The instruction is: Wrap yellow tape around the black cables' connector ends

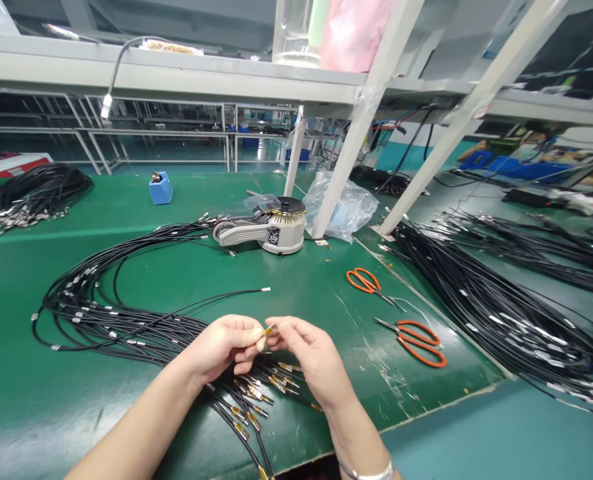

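Both my hands meet over the green bench mat (186, 273). My left hand (221, 347) pinches the end of a thin black cable whose tip (269, 329) is wrapped in amber tape. My right hand (309, 357) is closed in a pinch on that same tip from the other side. Under my hands lies a bundle of black cables (126, 320) looped to the left, with several amber-taped ends (256, 400) fanned out below my fingers. One loose cable with a bare metal end (265, 289) lies just beyond my hands.
A grey tape dispenser (271, 227) stands at the middle back. Two orange scissors (369, 281) (419, 340) lie to the right. More black cable piles lie at right (501, 300) and far left (31, 190). A blue box (161, 187), a plastic bag (343, 207) and white shelf legs (361, 127) stand behind.
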Demonstrator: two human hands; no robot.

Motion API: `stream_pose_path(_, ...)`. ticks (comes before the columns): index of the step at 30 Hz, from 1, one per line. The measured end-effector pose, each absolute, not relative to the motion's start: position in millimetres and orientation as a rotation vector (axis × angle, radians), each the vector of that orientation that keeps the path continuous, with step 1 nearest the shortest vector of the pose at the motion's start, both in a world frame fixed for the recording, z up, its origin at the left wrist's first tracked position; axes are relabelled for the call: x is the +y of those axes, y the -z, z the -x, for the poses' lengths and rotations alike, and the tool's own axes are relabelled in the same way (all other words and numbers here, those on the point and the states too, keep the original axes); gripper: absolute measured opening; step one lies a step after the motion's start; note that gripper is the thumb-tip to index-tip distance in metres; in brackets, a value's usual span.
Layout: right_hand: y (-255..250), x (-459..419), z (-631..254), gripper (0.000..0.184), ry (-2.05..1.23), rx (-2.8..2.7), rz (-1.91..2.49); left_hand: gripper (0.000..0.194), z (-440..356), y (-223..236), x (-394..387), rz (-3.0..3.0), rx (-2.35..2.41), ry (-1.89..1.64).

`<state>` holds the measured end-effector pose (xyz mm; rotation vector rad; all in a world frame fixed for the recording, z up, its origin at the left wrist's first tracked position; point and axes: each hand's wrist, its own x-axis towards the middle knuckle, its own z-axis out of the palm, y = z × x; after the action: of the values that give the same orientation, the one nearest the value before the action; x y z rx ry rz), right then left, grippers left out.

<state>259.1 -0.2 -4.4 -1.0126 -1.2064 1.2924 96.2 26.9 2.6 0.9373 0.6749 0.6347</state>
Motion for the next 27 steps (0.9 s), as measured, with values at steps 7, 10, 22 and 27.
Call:
stream_pose_path(7,-3.4,10.5,-266.5,0.012,-1.268,-1.233,1.027,0.026,-100.2,-3.5,24.5,-0.939,0.703,-0.671)
stream_pose_path(10,-1.8,7.8,-269.5,0.012,-1.240,-1.304,0.977,0.032,-101.5,-5.4,24.7,-1.007,0.748,-0.623)
stream_pose_path(22,10.5,-15.8,-303.8,0.010,-1.364,-1.291,1.230,0.024,-137.4,-8.7,12.6,-1.895,1.067,-0.537)
stream_pose_path(27,43.1,-12.4,-319.1,0.004,-1.253,-1.293,1.397,0.029,-126.0,1.8,54.6,-2.246,1.294,-0.537)
